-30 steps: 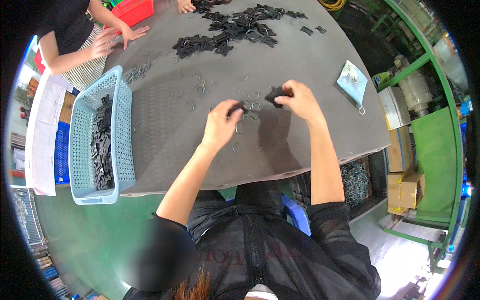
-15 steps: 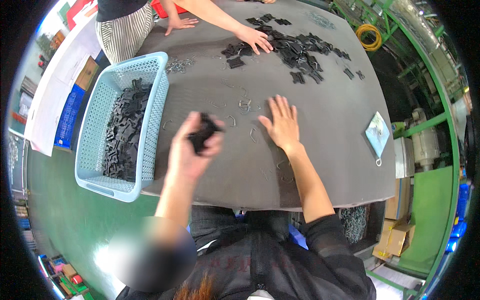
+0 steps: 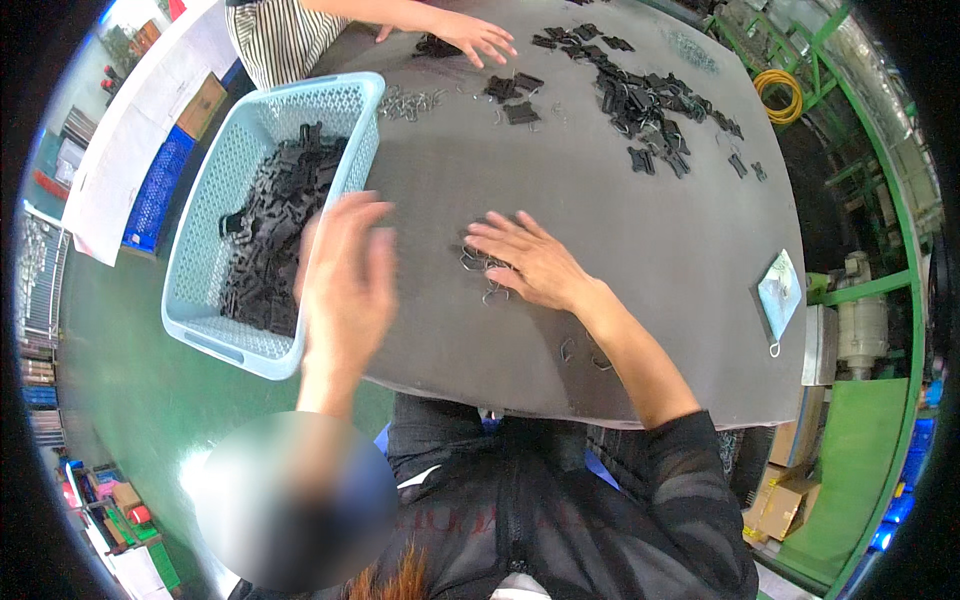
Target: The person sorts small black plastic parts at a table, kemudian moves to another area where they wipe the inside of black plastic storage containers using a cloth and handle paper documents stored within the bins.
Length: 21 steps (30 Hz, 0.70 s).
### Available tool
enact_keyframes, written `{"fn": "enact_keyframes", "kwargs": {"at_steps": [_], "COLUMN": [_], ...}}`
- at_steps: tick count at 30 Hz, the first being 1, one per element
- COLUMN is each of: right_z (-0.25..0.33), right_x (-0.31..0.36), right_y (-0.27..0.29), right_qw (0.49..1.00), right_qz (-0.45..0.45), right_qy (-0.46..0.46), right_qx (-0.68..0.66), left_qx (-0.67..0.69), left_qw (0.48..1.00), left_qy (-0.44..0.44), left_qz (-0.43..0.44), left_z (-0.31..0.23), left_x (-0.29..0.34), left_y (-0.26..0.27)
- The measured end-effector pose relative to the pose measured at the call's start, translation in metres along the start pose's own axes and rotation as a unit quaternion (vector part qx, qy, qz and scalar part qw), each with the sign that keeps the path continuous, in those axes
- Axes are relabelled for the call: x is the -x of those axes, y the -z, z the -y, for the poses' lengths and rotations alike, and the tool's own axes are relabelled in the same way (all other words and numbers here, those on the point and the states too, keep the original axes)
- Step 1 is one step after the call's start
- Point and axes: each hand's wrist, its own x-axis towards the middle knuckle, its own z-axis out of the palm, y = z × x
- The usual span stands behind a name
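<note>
My left hand (image 3: pixel 347 275) is beside the near right rim of a light blue perforated basket (image 3: pixel 366 130). Its fingers are somewhat blurred but apart, and nothing shows in them. Inside the basket lies a heap of small flat black pieces (image 3: pixel 275 240). On the dark grey table, my right hand (image 3: pixel 530 262) is open with spread fingers, over a small cluster of bent wire hooks (image 3: pixel 478 260). The hand partly hides these hooks. Several more wire hooks (image 3: pixel 567 350) lie closer to the table's near edge, beside my right forearm.
Across the table, a co-worker's hand (image 3: pixel 478 36) reaches over small groups of black pieces (image 3: pixel 520 112). A larger pile of black pieces (image 3: pixel 650 105) spreads at the far right. Loose wire hooks (image 3: pixel 408 103) lie beside the basket. A light blue face mask (image 3: pixel 778 295) rests near the right edge.
My left hand has moved left to the basket and no longer holds the black pieces. My right hand has swept left and nearer, and the scattered wire hooks are now bunched by it.
</note>
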Motion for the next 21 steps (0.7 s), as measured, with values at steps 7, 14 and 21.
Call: {"fn": "enact_keyframes", "kwargs": {"at_steps": [7,14,21], "right_z": [0.037,0.078,0.116], "right_x": [0.139,0.152,0.120], "right_y": [0.018,-0.025,-0.022], "right_qw": [0.923,0.872,0.934], "right_qz": [-0.196,-0.208,-0.147], "right_qy": [-0.328,-0.428,-0.289], "right_qx": [0.051,0.118,0.151], "left_qx": [-0.192,0.050,0.321], "left_qw": [0.971,0.979,0.942], "left_qy": [0.113,-0.097,0.089], "left_qz": [0.089,0.173,0.039], "left_z": [0.081,-0.063,-0.059], "left_x": [0.036,0.064,0.045], "left_y": [-0.147,-0.186,-0.138]}}
